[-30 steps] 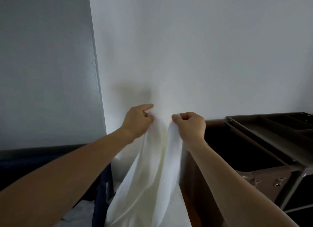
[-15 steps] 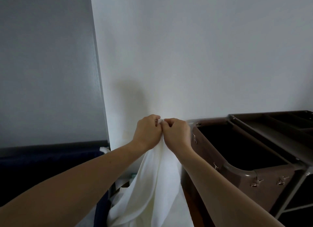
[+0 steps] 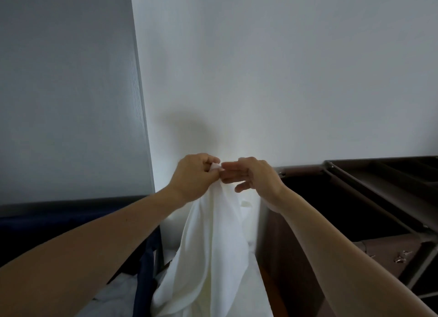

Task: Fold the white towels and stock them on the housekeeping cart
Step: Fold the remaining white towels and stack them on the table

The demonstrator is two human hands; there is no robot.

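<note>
White towel (image 3: 213, 245) hangs long and loose in the air, in the gap between a dark blue bin (image 3: 144, 276) and the brown cart (image 3: 277, 241). Its top is bunched in the left hand (image 3: 193, 174), which pinches it tight between the thumb and curled fingers. It looks like two top corners are held together there, so the towel may be folded in half the long way, but the cloth is too bunched to be sure. The bottom of the towel runs off the low edge of the view, so I cannot tell where it ends. The right hand (image 3: 251, 174) is just beside the left one. Its fingers (image 3: 231, 173) are stretched out and spread, and they grip nothing. The tips come very near the pinched top and may touch it. I think the towel is held up high so it can hang straight and its sides can line up. One hand holds the top so the other is free, maybe to slide down and catch the fold. More white cloth (image 3: 111, 295) lies in the bin. The cart's dark tub is near the towel, and its trays are at the far right. A pale wall (image 3: 260, 80) is behind it all.
</note>
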